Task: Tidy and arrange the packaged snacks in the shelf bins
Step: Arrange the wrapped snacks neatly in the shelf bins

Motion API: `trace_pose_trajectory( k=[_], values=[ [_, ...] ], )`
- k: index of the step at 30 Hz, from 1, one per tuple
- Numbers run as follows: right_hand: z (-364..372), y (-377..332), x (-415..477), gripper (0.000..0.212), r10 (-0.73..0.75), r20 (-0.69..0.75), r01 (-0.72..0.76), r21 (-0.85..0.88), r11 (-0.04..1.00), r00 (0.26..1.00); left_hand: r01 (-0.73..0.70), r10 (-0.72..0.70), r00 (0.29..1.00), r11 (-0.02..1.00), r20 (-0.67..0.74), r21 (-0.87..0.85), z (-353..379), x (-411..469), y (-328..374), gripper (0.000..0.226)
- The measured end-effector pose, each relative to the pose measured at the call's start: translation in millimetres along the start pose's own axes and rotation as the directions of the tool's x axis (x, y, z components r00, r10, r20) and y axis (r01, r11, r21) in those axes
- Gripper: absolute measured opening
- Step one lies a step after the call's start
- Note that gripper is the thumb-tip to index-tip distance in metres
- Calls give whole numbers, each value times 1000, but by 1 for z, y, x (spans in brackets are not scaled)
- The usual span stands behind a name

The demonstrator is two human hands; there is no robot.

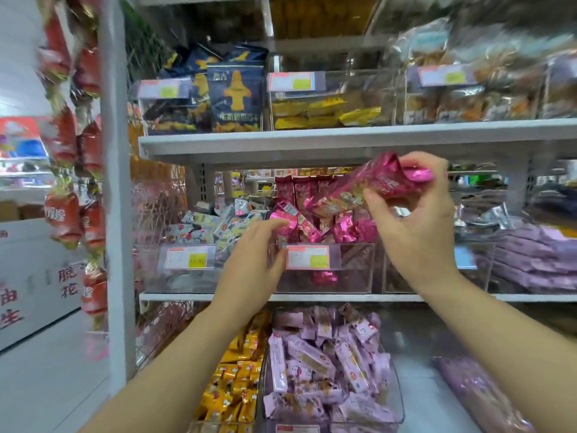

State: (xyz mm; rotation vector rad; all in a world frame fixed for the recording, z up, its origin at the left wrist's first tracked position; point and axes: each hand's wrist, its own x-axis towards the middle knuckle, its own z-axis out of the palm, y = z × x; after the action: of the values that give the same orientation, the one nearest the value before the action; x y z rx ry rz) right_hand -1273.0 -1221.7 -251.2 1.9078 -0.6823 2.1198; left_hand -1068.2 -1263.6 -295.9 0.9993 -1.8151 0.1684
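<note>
My right hand [415,214] pinches a magenta foil snack packet [368,185] and holds it tilted above the clear middle-shelf bin [356,270]. That bin holds several more magenta packets [340,229], some upright at the back, some loose. My left hand [253,260] reaches toward the bin's front left corner, its fingers close to a loose magenta packet [284,218]. Whether the fingers touch that packet is unclear through the blur.
Left of it sits a bin of white patterned packets [203,226]; to the right lie stacked lilac packets [537,260]. Below are bins of lilac bars [327,364] and yellow packets [237,379]. The upper shelf [312,142] carries blue bags [234,95] and yellow packets [327,110]. Red bags [75,182] hang at left.
</note>
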Motion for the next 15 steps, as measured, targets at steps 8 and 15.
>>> trace_pose_trajectory(
  k=[8,15],
  values=[
    [21,41,-15,60,415,405,-278,-354,893,815,82,-87,986,996,139,40,9,-2,-12,49],
    [13,41,-50,30,326,432,-201,-310,929,841,72,-74,987,997,144,17,16,-31,-25,42]
  ],
)
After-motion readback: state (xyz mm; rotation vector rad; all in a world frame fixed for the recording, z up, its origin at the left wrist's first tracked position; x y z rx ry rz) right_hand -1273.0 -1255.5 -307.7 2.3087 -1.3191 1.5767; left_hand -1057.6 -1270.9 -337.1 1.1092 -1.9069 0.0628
